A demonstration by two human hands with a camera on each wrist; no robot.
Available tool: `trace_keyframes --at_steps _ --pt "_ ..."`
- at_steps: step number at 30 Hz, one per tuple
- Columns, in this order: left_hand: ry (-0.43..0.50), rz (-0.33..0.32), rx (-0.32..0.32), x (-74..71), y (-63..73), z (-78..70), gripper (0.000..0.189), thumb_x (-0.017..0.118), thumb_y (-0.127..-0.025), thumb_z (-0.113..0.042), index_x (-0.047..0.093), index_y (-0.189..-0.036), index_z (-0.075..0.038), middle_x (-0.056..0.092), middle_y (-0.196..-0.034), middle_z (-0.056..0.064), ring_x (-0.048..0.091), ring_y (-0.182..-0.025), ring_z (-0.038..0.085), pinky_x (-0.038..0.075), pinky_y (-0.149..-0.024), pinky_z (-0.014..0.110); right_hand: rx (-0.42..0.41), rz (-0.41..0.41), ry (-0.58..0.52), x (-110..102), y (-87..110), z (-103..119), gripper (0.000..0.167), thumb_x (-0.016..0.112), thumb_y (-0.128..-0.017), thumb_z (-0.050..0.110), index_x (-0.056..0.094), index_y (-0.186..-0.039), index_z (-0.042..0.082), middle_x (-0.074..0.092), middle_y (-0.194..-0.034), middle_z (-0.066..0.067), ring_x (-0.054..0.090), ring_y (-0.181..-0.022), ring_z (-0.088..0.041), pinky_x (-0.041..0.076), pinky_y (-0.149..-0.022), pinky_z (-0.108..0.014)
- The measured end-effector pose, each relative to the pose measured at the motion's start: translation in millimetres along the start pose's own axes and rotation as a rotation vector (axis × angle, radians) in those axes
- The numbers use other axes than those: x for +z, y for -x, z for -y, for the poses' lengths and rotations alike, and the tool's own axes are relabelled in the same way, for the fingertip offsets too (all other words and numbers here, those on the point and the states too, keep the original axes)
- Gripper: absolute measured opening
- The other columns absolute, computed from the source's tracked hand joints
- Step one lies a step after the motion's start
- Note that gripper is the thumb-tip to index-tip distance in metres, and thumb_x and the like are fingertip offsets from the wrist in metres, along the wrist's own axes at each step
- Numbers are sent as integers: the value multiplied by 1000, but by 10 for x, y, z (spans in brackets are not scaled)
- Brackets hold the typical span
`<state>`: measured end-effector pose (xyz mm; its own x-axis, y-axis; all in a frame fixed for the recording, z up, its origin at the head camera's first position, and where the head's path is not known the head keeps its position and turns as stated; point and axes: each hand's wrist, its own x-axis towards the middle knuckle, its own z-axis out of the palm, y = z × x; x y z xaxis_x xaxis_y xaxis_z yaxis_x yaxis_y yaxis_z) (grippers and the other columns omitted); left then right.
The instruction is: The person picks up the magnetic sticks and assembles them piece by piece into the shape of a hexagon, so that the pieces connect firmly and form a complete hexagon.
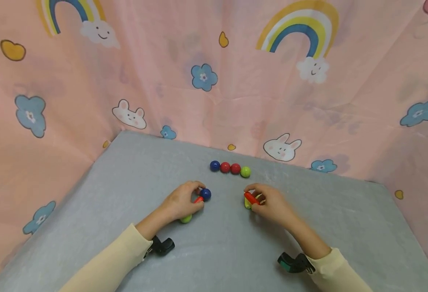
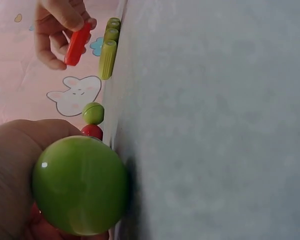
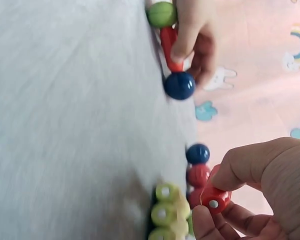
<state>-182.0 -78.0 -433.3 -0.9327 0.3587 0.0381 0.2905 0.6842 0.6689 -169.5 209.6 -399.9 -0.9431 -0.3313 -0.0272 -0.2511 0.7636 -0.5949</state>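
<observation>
in the left hand (image 1: pixel 182 202), thumb and fingers curled around a red rod (image 1: pixel 198 200), with a blue ball (image 1: pixel 205 194) at the far end and a green ball (image 1: pixel 186 219), partly hidden, at the near end. in the right hand (image 1: pixel 272 202), thumb and fingertips pinching a second red rod (image 1: pixel 251 198), clear of the table (image 1: pixel 217 251). nearest obstruction to this rod: three yellow-green rods (image 3: pixel 162 213), side by side on the surface. beyond both hands, in a close-set row, left to right: dark blue ball (image 1: pixel 215 166), two red balls (image 1: pixel 230 168), lime ball (image 1: pixel 245 172). at each wrist: black device (image 1: pixel 164 246) beside a cream sleeve (image 1: pixel 108 259). open room: bare gap between the hands, wide margins to left and right, further bare area on the near side. far edge: near the ball row, against the curtain (image 1: pixel 236 113). side edges: slanted, well apart from the hands. surface: grey, faintly mottled. surroundings: pink fabric on three sides, printed with rainbows, flowers and rabbits.
</observation>
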Motion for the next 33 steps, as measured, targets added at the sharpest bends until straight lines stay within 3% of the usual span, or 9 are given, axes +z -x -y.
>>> trace_keyframes --at_steps 8,15,33 --pt "16 2 15 -6 13 -5 45 66 -81 -15 61 -126 -13 63 -118 5 59 -108 19 47 -97 39 -39 53 -47 188 -134 181 40 67 -79 3 65 -117 15 65 -103 -7 61 -85 -18 54 -67 -27" --pt "24 -5 -2 -16 13 0 45 64 -82 -14 61 -127 -14 62 -118 6 59 -107 19 49 -95 40 -141 62 -66 348 -238 275 40 67 -74 -1 66 -113 9 66 -95 -6 58 -77 -15 50 -64 -23" --pt "27 -51 22 19 -20 10 33 72 -81 -16 66 -114 -14 64 -105 4 61 -98 16 50 -87 36 -147 55 -73 526 -389 452 29 71 -73 -1 67 -100 8 65 -84 0 57 -73 -11 49 -64 -21"
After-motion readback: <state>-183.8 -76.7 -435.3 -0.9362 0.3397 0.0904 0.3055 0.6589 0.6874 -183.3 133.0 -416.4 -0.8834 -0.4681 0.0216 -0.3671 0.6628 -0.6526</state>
